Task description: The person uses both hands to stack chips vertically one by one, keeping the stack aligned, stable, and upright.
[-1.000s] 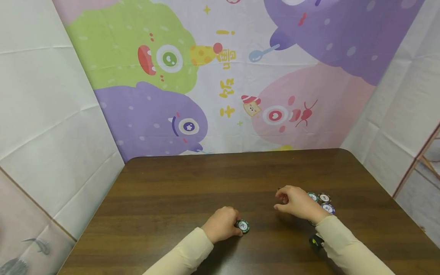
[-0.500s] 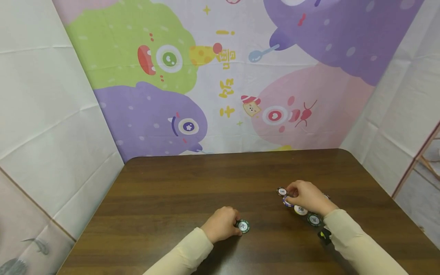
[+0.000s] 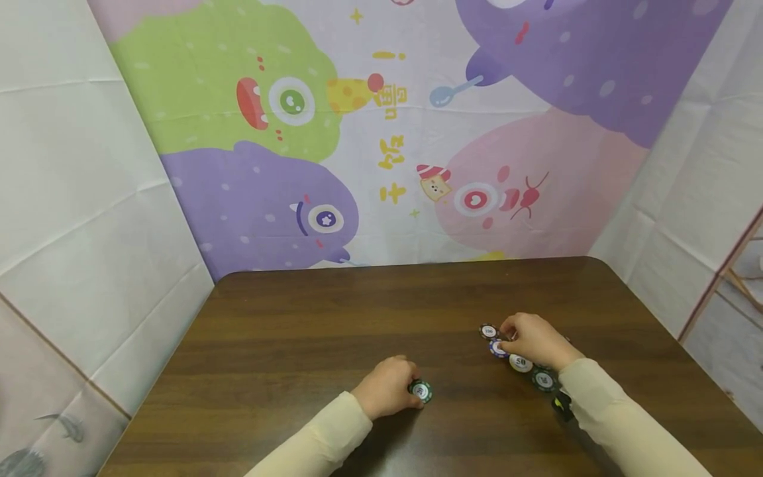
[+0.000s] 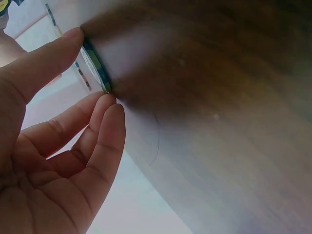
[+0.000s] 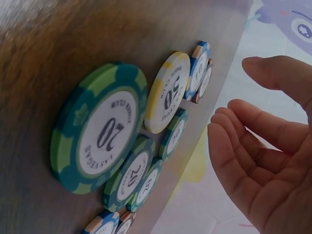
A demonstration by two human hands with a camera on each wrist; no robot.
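My left hand (image 3: 387, 388) pinches a green poker chip (image 3: 420, 391) by its edges, thumb on one side and fingertips on the other. The chip lies flat on the table. My right hand (image 3: 536, 341) hovers over a group of poker chips, and the right wrist view shows a gap between its thumb and fingers with nothing in it. Around it lie a brown-rimmed 100 chip (image 3: 489, 331), a blue chip (image 3: 497, 348), a yellow-edged 50 chip (image 3: 520, 363) and a green 20 chip (image 5: 105, 131). From the head view, the right hand hides several more chips.
The brown wooden table (image 3: 286, 344) has rounded far corners. Behind it hangs a cloth (image 3: 393, 232) printed with cartoon monsters, and pale cloth panels flank both sides. A dark wrist strap (image 3: 561, 405) shows under the right sleeve.
My right hand has shifted right and slightly away, uncovering the 100, blue, 50 and green chips. It has barely moved in the last half second. The left hand stays at its chip.
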